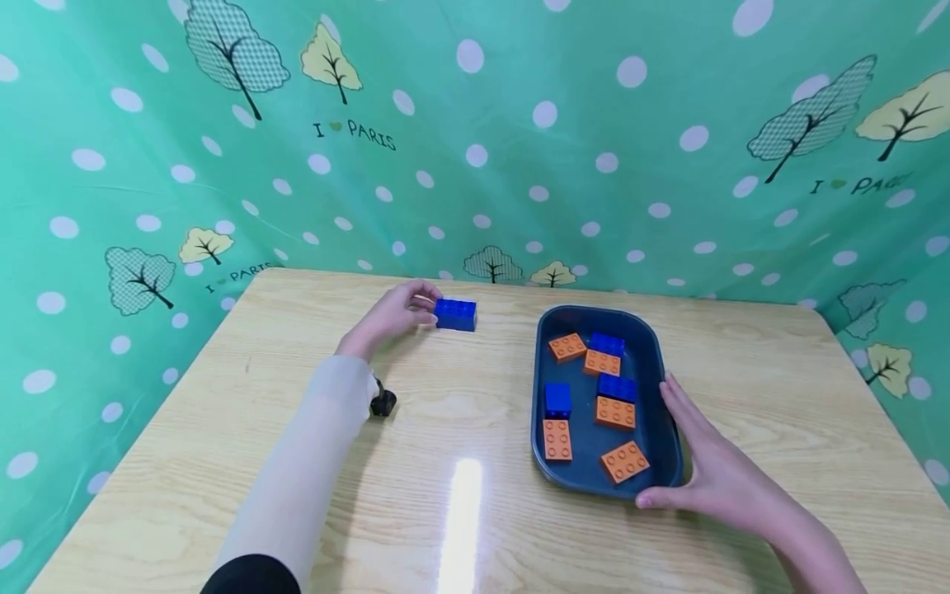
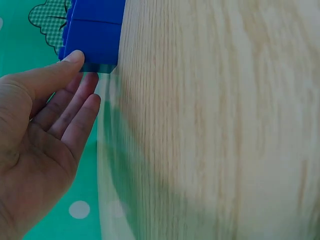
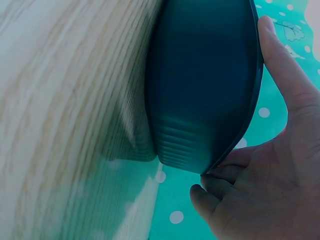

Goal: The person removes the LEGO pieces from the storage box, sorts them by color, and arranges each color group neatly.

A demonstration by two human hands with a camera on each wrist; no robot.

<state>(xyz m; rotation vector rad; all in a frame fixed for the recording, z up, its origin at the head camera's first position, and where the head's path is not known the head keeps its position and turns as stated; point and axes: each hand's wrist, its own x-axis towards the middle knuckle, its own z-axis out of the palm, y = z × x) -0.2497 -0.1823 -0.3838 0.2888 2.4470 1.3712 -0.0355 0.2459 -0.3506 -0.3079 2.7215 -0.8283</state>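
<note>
A blue toy brick (image 1: 455,316) stands studs up near the table's back edge, left of the tray. In the left wrist view, a thin seam crosses the blue brick's (image 2: 95,37) side. My left hand (image 1: 393,318) pinches the brick's left end; its thumb lies on the side, and the index fingertip is partly hidden behind. A dark blue tray (image 1: 581,478) sits right of centre, holding several orange bricks (image 1: 614,412) and several blue bricks (image 1: 557,400). My right hand (image 1: 712,470) holds the tray's near right corner, thumb at the front rim and fingers along the right side.
The pale wooden table (image 1: 297,495) ends at a green dotted curtain (image 1: 475,206) behind and at both sides. A small black object (image 1: 383,402) sits at the left sleeve's cuff. Light reflects brightly off the table's front middle.
</note>
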